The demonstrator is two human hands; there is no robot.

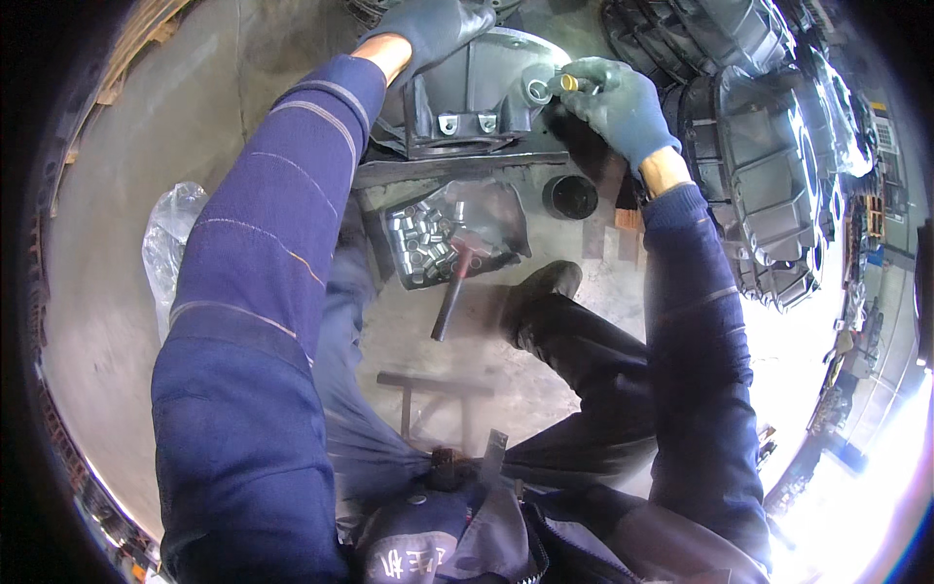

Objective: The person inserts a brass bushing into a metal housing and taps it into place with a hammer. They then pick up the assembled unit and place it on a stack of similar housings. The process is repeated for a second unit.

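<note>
A grey cast-metal housing (467, 92) stands at the top middle, with a round bore on its right side. My left hand (438, 31), in a grey glove, grips the housing's far upper left edge; its fingertips are partly hidden. Beside the bore, my gloved right hand (623, 105) is closed on a small yellow-ended cylinder (570, 84). The cylinder's yellow end points toward the bore and looks just outside it. Nearer to me, a dark tray (501, 209) holds several short silver metal sleeves (418, 243). A hammer (450, 300) leans with its head in the tray.
A black round cup (570, 198) stands right of the tray. Large ribbed castings (754, 161) are stacked along the right. Clear plastic wrap (173, 243) lies on the floor at left. A low metal frame (435, 386) stands between my legs.
</note>
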